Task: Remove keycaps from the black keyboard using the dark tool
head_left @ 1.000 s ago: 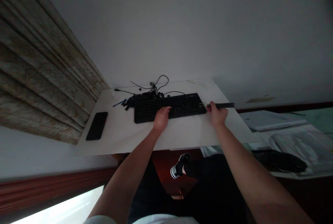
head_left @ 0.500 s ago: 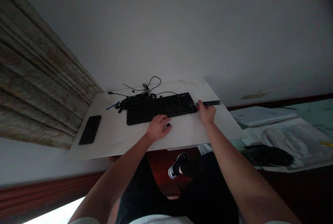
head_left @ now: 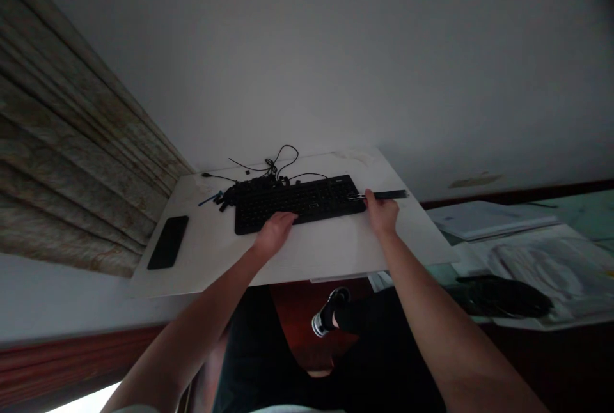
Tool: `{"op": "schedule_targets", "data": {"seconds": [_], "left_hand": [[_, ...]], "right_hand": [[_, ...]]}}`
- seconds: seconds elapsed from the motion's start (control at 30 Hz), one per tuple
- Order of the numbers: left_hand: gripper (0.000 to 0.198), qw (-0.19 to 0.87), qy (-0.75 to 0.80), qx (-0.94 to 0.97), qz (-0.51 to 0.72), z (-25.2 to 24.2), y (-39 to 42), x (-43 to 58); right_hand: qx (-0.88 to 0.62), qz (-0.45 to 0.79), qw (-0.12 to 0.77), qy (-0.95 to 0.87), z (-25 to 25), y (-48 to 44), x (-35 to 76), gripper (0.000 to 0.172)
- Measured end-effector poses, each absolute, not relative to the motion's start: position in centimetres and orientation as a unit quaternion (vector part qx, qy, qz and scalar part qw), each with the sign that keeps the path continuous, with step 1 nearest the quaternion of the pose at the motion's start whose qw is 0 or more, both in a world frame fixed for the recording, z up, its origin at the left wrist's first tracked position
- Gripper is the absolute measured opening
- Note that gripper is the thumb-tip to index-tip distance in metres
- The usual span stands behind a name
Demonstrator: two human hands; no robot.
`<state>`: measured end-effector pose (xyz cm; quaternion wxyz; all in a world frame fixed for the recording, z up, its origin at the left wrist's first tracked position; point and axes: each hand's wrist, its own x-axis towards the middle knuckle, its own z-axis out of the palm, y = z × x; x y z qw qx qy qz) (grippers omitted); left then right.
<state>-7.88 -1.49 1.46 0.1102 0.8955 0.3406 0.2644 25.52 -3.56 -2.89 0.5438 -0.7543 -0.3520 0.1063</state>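
Observation:
A black keyboard [head_left: 268, 206] lies on the white table, slightly turned. My left hand [head_left: 274, 233] is at its front edge, fingers together and pointing right over the lower keys. What the fingers hold, if anything, is hidden. My right hand [head_left: 382, 213] is closed around a keycap puller [head_left: 391, 195] at the keyboard's right end. The tool's wire loops lie over the right-hand keys and its dark handle points right. Behind the keyboard's left part is a heap of small black pieces [head_left: 242, 190], which look like keycaps.
A black phone [head_left: 167, 242] lies at the table's [head_left: 211, 266] left. A thin blue tool [head_left: 210, 198] sits beside the heap. The black cable [head_left: 283, 149] curls at the back near the wall. Papers [head_left: 489, 220] and a dark bag [head_left: 508, 298] are on a surface at right.
My left hand has moved left along the keyboard's front edge. The small black piece that showed at its fingers is out of sight. My right hand keeps the puller in about the same place.

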Motion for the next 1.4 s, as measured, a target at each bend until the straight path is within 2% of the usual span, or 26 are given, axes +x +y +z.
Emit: {"op": "schedule_targets", "data": {"seconds": [0.1,0.27,0.43,0.63,0.9,1.17,1.3,1.4], "left_hand": [[0.031,0.106,0.464,0.813,0.336,3.0,1.5,-11.9],[0.031,0.078,0.622,0.719,0.300,4.0,4.5,-19.7],[0.027,0.130,0.678,0.677,0.256,2.7,3.9,-23.2],[0.024,0.137,0.683,0.672,0.253,1.8,3.9,-22.7],[0.023,0.014,0.681,0.695,0.231,1.6,5.1,-20.9],[0.024,-0.037,0.683,0.684,0.254,2.1,5.9,-19.0],[0.028,-0.055,0.601,0.755,0.258,2.7,4.7,-15.1],[0.028,-0.011,0.483,0.843,0.238,2.4,2.6,-10.1]], "right_hand": [[-0.760,0.097,0.535,-0.357,-2.9,-3.6,25.5,0.055],[-0.763,0.094,0.529,-0.359,-2.4,-3.7,25.4,0.055],[-0.769,0.091,0.529,-0.346,-2.1,-3.7,25.2,0.052],[-0.761,0.088,0.535,-0.357,-2.1,-3.8,25.2,0.052],[-0.759,0.104,0.532,-0.360,-2.3,-3.7,25.4,0.052],[-0.765,0.097,0.529,-0.353,-2.0,-3.8,25.3,0.053],[-0.764,0.104,0.535,-0.345,-1.9,-3.8,25.1,0.051],[-0.759,0.111,0.554,-0.323,-1.7,-3.8,25.0,0.049]]}}
